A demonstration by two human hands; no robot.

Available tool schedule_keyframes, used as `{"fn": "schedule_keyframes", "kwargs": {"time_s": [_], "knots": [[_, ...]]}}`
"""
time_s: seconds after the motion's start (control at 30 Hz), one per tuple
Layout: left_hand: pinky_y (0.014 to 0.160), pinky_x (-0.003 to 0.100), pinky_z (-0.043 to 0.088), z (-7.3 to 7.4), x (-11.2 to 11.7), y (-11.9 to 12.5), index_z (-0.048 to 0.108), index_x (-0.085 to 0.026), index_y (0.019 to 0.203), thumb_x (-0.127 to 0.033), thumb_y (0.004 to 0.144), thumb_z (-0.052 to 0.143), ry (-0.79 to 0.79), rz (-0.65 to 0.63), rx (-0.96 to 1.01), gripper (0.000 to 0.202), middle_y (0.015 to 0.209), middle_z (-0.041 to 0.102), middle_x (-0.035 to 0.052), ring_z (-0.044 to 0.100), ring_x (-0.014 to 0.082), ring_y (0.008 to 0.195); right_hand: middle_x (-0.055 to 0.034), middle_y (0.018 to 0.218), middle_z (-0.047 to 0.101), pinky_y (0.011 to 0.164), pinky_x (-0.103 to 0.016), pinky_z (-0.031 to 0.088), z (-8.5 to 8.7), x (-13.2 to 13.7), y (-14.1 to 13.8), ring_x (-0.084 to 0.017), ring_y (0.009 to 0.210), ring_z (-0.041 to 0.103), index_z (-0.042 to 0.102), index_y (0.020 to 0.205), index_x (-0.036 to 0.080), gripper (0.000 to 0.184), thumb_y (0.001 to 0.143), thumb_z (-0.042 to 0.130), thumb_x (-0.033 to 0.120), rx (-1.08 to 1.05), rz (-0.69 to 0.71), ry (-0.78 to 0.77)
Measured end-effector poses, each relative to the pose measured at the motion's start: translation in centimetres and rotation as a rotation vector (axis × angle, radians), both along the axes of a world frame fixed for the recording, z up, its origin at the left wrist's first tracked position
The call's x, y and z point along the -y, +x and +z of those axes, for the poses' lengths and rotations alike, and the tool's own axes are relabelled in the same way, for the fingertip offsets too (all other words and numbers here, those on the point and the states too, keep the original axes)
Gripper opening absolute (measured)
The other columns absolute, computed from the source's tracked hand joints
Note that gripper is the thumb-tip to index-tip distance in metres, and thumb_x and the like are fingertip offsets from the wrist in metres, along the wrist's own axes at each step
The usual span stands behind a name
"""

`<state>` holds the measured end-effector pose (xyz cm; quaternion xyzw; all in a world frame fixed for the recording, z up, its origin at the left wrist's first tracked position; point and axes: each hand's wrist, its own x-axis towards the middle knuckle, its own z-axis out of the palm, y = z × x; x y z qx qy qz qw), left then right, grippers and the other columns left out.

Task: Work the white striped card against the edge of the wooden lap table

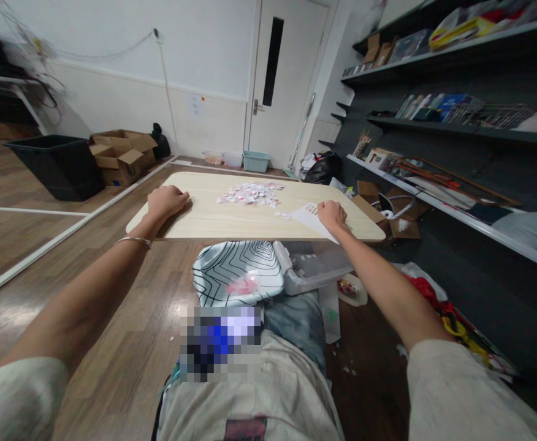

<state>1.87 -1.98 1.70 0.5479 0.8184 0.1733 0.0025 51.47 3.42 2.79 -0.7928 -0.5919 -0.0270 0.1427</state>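
My left hand (166,201) rests on the left part of a low light-wood table (232,222), fingers curled into a loose fist with nothing visible in it. My right hand (331,215) lies at the table's right front edge, fingers bent down onto a white sheet of paper (306,215). A heap of small white and pink paper pieces (250,193) lies on the table between and beyond both hands. A few stray bits (283,215) lie beside the sheet.
Under the table's near edge sit a patterned cushion (236,269) with a small pink bag (244,285) and a clear plastic box (312,264). Dark shelves (457,141) line the right wall. Cardboard boxes (122,156) and a black bin (54,164) stand far left by a white door (287,79).
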Motion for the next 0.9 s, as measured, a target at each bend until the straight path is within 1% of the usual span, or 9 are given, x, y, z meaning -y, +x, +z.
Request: {"fn": "schedule_keyframes", "kwargs": {"time_s": [0.07,0.17,0.23,0.3,0.37,0.5,0.6,0.73,0.9], "knots": [[0.106,0.054,0.065,-0.1,-0.1,-0.1,0.102,-0.018,0.118,-0.057,0.105,0.068,0.000,-0.004,0.002,0.053,0.123,0.095,0.0320,0.087,0.0527,0.125,-0.0367,0.166,0.083,0.128,-0.046,0.062,0.1,-0.4,0.2,-0.043,0.159,0.081,0.089,0.166,0.005,0.062,0.132,0.043,0.029,-0.017,-0.029,0.002],[0.106,0.052,0.065,-0.4,-0.3,-0.2,0.102,-0.016,0.121,-0.053,0.108,0.064,-0.008,0.003,-0.015,0.054,0.130,0.095,0.0333,0.087,0.0517,0.128,-0.0360,0.170,0.081,0.131,-0.047,0.061,0.4,-1.0,0.2,-0.044,0.162,0.080,0.088,0.167,0.006,0.061,0.133,0.044,0.030,-0.055,-0.065,0.014],[0.106,0.052,0.064,-0.6,-0.5,-0.4,0.101,-0.015,0.119,-0.049,0.111,0.060,-0.016,0.008,-0.028,0.054,0.134,0.094,0.0340,0.087,0.0511,0.130,-0.0348,0.172,0.081,0.129,-0.045,0.062,0.5,-1.3,0.1,-0.043,0.161,0.081,0.089,0.167,0.007,0.061,0.134,0.045,0.032,-0.091,-0.076,0.029],[0.105,0.052,0.064,-0.8,-0.7,-0.6,0.100,-0.015,0.118,-0.048,0.111,0.058,-0.015,0.007,-0.036,0.053,0.135,0.094,0.0330,0.086,0.0509,0.130,-0.0344,0.171,0.081,0.126,-0.044,0.063,0.5,-1.5,-0.1,-0.043,0.159,0.082,0.090,0.166,0.008,0.061,0.134,0.045,0.035,-0.112,-0.067,0.037],[0.105,0.052,0.064,-0.9,-0.8,-0.8,0.100,-0.017,0.116,-0.048,0.110,0.060,-0.007,0.001,-0.036,0.051,0.132,0.095,0.0312,0.086,0.0514,0.130,-0.0343,0.169,0.083,0.125,-0.044,0.064,0.4,-1.5,-0.3,-0.044,0.158,0.082,0.091,0.164,0.008,0.062,0.133,0.045,0.036,-0.093,-0.037,0.031],[0.105,0.054,0.064,-0.8,-0.7,-0.8,0.100,-0.019,0.113,-0.049,0.106,0.063,-0.001,-0.005,-0.023,0.049,0.127,0.095,0.0308,0.086,0.0526,0.128,-0.0348,0.167,0.084,0.129,-0.046,0.061,0.1,-1.3,0.0,-0.044,0.161,0.080,0.091,0.164,0.007,0.061,0.133,0.046,0.035,-0.011,0.009,-0.004],[0.104,0.054,0.064,-0.5,-0.5,-0.6,0.101,-0.019,0.115,-0.052,0.106,0.063,-0.001,0.000,-0.011,0.051,0.126,0.095,0.0311,0.085,0.0526,0.127,-0.0366,0.169,0.082,0.129,-0.048,0.062,0.2,-1.3,1.2,-0.044,0.161,0.080,0.089,0.165,0.005,0.060,0.132,0.046,0.031,0.010,-0.029,-0.024],[0.104,0.053,0.063,-0.3,-0.4,-0.5,0.102,-0.018,0.119,-0.056,0.106,0.065,-0.009,0.001,0.002,0.054,0.127,0.095,0.0314,0.086,0.0522,0.126,-0.0382,0.170,0.080,0.127,-0.047,0.063,0.6,-1.3,2.4,-0.044,0.162,0.080,0.087,0.168,0.003,0.061,0.131,0.046,0.028,0.004,-0.092,-0.039],[0.104,0.055,0.064,-0.4,-0.5,-0.7,0.103,-0.018,0.118,-0.054,0.104,0.067,-0.001,-0.011,0.001,0.052,0.125,0.095,0.0321,0.087,0.0531,0.126,-0.0370,0.171,0.081,0.127,-0.043,0.062,0.7,-0.5,2.4,-0.043,0.164,0.080,0.088,0.168,0.003,0.062,0.134,0.044,0.029,0.047,-0.037,-0.063]]}}
